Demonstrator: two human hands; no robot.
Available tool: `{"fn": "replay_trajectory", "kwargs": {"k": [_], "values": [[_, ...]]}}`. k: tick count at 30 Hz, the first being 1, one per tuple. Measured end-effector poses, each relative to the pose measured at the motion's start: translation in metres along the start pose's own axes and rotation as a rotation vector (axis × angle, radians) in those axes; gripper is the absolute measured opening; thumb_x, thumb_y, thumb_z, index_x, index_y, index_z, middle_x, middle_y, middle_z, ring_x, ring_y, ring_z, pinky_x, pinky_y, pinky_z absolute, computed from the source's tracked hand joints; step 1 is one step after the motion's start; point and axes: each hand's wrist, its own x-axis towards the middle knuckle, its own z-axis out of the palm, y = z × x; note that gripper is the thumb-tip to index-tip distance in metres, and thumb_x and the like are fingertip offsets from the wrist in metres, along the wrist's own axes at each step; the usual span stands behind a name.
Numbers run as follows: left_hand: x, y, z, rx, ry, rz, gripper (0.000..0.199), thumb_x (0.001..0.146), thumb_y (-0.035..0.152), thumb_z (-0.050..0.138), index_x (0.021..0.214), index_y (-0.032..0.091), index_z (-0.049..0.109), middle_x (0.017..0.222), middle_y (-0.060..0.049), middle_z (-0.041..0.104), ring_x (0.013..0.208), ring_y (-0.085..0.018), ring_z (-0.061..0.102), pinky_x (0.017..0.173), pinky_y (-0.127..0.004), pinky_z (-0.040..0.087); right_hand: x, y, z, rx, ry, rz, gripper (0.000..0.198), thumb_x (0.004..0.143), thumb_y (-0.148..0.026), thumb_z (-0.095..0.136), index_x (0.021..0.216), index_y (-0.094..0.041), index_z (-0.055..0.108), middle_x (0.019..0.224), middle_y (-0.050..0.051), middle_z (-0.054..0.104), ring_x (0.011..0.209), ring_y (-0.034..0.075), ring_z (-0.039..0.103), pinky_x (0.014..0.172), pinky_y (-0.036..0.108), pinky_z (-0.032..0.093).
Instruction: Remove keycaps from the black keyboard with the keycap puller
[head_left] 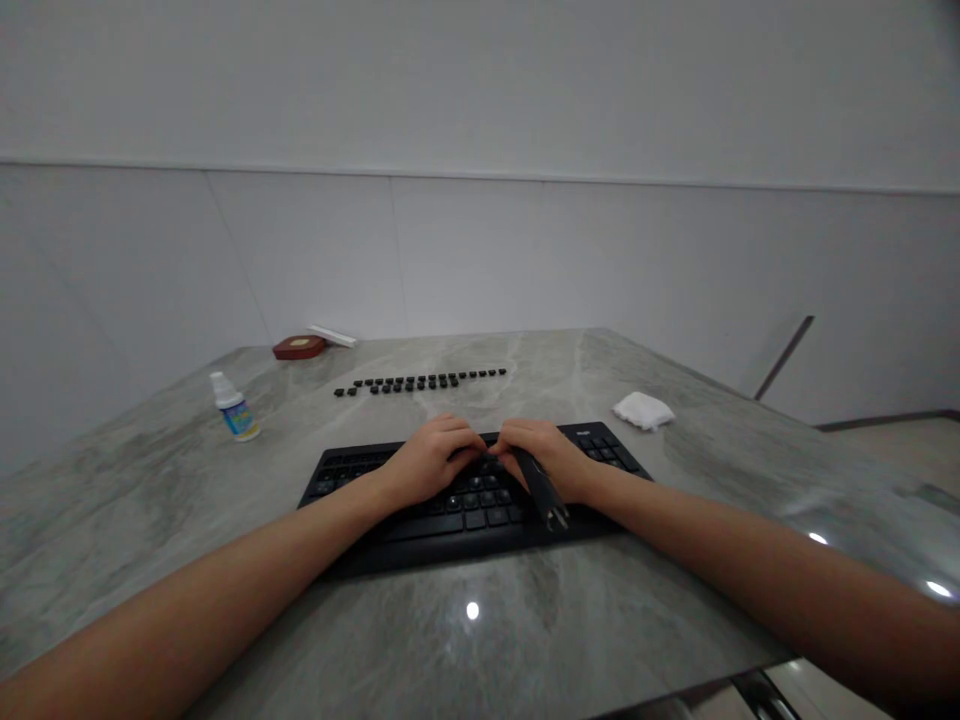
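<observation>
A black keyboard (431, 527) lies on the grey marbled table in front of me. Over its upper middle, my left hand (442, 455) is closed with its fingertips pinched; whatever they hold is too small to make out. My right hand (541, 450) meets it there, fingertips almost touching the left ones. In its grip is a slim black keycap puller (541, 488), whose metal wire prongs point back toward me above the keyboard's front right. Part of the keyboard's key area looks stripped of caps, though my hands cover much of it.
Beyond the keyboard, several black keycaps (409, 384) are lined up in rows. A white spray bottle (237, 410) with a blue label stands at left. A dark red box (298, 347) and a white flat object (332, 336) lie near the wall. White folded cloth or tissue (643, 410) sits at right.
</observation>
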Motion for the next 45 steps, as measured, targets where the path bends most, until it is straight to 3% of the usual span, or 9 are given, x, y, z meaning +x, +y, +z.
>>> {"fn": "replay_trajectory", "kwargs": {"k": [13, 21, 24, 28, 34, 40, 45], "values": [[-0.0019, -0.0002, -0.001, -0.041, -0.014, 0.021, 0.017, 0.089, 0.014, 0.053, 0.086, 0.017, 0.07, 0.085, -0.005, 0.063, 0.084, -0.017, 0.057, 0.077, -0.031, 0.048, 0.0002, -0.0052, -0.0025, -0.156, -0.132, -0.157, 0.008, 0.086, -0.014, 0.047, 0.085, -0.018, 0.055, 0.077, 0.004, 0.055, 0.068, 0.015, 0.048, 0.063, 0.027, 0.039], [-0.0014, 0.0016, -0.0012, -0.011, -0.016, 0.04, 0.014, 0.086, 0.01, 0.054, 0.087, 0.016, 0.067, 0.085, -0.005, 0.063, 0.083, -0.018, 0.056, 0.077, -0.031, 0.047, 0.0014, -0.0092, -0.0023, -0.163, -0.128, -0.16, 0.011, 0.087, -0.017, 0.046, 0.083, -0.018, 0.056, 0.074, 0.004, 0.057, 0.068, 0.016, 0.05, 0.064, 0.028, 0.041], [-0.001, 0.0021, -0.0013, 0.0, -0.001, 0.002, 0.012, 0.086, 0.011, 0.055, 0.087, 0.015, 0.066, 0.085, -0.005, 0.064, 0.083, -0.018, 0.056, 0.077, -0.031, 0.048, 0.0014, -0.0091, -0.002, -0.103, -0.099, -0.086, 0.011, 0.087, -0.019, 0.048, 0.086, -0.017, 0.06, 0.077, 0.005, 0.061, 0.071, 0.016, 0.055, 0.066, 0.029, 0.044], [-0.0003, 0.0028, -0.0014, 0.008, 0.017, -0.054, 0.012, 0.085, 0.011, 0.054, 0.086, 0.016, 0.065, 0.084, -0.005, 0.064, 0.082, -0.018, 0.057, 0.078, -0.032, 0.049, 0.0026, -0.0037, -0.0003, 0.012, -0.023, 0.129, 0.012, 0.086, -0.019, 0.051, 0.082, -0.017, 0.063, 0.074, 0.002, 0.065, 0.067, 0.014, 0.059, 0.065, 0.026, 0.044], [-0.0003, 0.0022, -0.0007, 0.027, 0.006, -0.045, 0.019, 0.084, 0.007, 0.051, 0.088, 0.016, 0.067, 0.087, -0.006, 0.064, 0.084, -0.019, 0.058, 0.079, -0.033, 0.05, 0.0076, -0.0016, -0.0018, 0.067, 0.007, 0.349, 0.013, 0.083, -0.02, 0.055, 0.076, -0.016, 0.066, 0.07, 0.002, 0.067, 0.067, 0.015, 0.059, 0.064, 0.026, 0.044], [-0.0006, 0.0012, 0.0, 0.042, -0.021, -0.073, 0.026, 0.08, 0.004, 0.048, 0.09, 0.015, 0.07, 0.088, -0.007, 0.064, 0.086, -0.02, 0.059, 0.082, -0.035, 0.05, 0.0095, -0.0019, -0.0017, 0.084, 0.021, 0.405, 0.011, 0.078, -0.014, 0.057, 0.077, -0.017, 0.068, 0.076, 0.002, 0.07, 0.074, 0.017, 0.062, 0.07, 0.028, 0.045], [-0.0009, 0.002, -0.0008, 0.038, -0.033, -0.087, 0.031, 0.077, 0.001, 0.048, 0.091, 0.015, 0.072, 0.089, -0.008, 0.065, 0.087, -0.02, 0.059, 0.083, -0.036, 0.05, 0.0079, -0.0032, -0.0006, 0.07, 0.0, 0.307, 0.017, 0.075, -0.009, 0.055, 0.081, -0.017, 0.069, 0.071, 0.002, 0.068, 0.065, 0.014, 0.06, 0.062, 0.025, 0.043]]}}
